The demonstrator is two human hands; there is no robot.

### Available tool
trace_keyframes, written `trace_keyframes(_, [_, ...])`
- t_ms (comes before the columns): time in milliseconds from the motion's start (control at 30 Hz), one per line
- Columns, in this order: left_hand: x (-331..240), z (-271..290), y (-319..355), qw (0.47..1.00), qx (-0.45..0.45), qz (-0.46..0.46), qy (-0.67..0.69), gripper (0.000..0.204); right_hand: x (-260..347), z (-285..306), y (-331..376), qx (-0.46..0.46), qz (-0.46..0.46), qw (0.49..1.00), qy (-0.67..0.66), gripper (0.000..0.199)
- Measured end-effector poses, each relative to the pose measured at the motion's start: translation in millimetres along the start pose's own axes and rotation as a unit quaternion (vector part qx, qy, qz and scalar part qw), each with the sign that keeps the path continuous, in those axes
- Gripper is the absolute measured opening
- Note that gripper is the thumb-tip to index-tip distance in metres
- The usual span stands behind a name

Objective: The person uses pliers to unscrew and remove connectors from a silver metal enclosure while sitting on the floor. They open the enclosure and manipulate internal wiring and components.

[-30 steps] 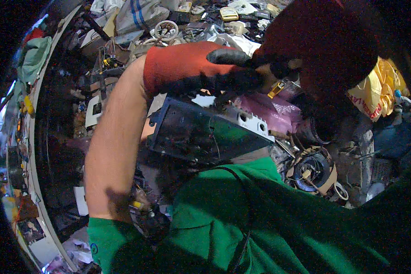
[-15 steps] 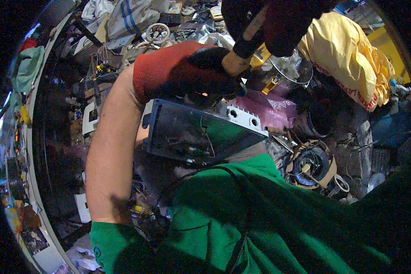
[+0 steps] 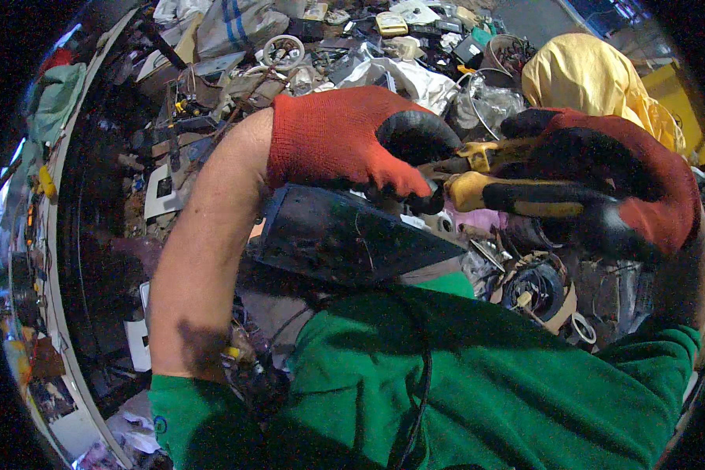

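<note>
My right hand (image 3: 630, 184), in a red glove with black coating, is closed round the yellow-and-black handles of a pair of pliers (image 3: 525, 196). The tool lies sideways, handles apart, its head toward my left hand. My left hand (image 3: 360, 145), in a matching glove, is curled beside the pliers' head. Its fingertips are pressed together, and whatever they grip is hidden. Beneath it a dark rectangular case (image 3: 352, 235) rests tilted against my lap. A pale strip along the case's far edge is mostly covered by my left hand.
Mixed scrap and small plastic parts cover the ground ahead. A yellow sack (image 3: 580, 74) stands at the far right, beside a clear plastic bag (image 3: 489, 106). A coil (image 3: 533, 290) lies right of the case. A long pale edge (image 3: 59, 235) runs down the left side.
My right hand has come down and to the right from the top of the view, with the pliers now level. My left hand has shifted slightly right, covering more of the case's pale strip.
</note>
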State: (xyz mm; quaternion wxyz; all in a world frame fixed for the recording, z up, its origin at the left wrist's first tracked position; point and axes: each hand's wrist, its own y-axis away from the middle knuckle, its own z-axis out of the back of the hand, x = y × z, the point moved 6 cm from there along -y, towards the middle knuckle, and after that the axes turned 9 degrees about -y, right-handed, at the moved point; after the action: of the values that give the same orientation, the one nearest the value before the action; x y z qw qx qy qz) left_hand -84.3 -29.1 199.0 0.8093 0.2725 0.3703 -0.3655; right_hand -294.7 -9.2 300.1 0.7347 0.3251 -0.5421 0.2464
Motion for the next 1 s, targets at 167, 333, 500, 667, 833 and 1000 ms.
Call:
trace_keyframes(167, [4, -7, 2, 0.998, -0.025, -0.045, -0.034, 0.057, -5, -23, -39, 0.207, -0.082, 0.938, 0.265, 0.066])
trace_keyframes(333, [-10, -10, -12, 0.99, -0.013, -0.055, -0.131, 0.057, -27, -50, -33, 0.26, -0.149, 0.883, 0.361, 0.053])
trace_keyframes(500, [0, -8, 7, 0.992, -0.031, -0.012, -0.121, 0.059, -53, -60, -44, 0.252, -0.043, 0.925, 0.282, 0.053])
trace_keyframes(667, [-3, -1, 45, 0.896, -0.24, 0.065, -0.367, 0.043, -55, -54, -44, 0.246, 0.047, 0.887, 0.388, 0.052])
trace_keyframes(833, [29, -12, 113, 0.775, -0.539, 0.191, -0.268, 0.026, -80, -46, -41, 0.182, 0.129, 0.894, 0.388, 0.059])
trace_keyframes(1000, [36, -20, 111, 0.825, -0.536, 0.124, -0.129, 0.022, -110, -42, -39, 0.149, 0.116, 0.894, 0.407, 0.059])
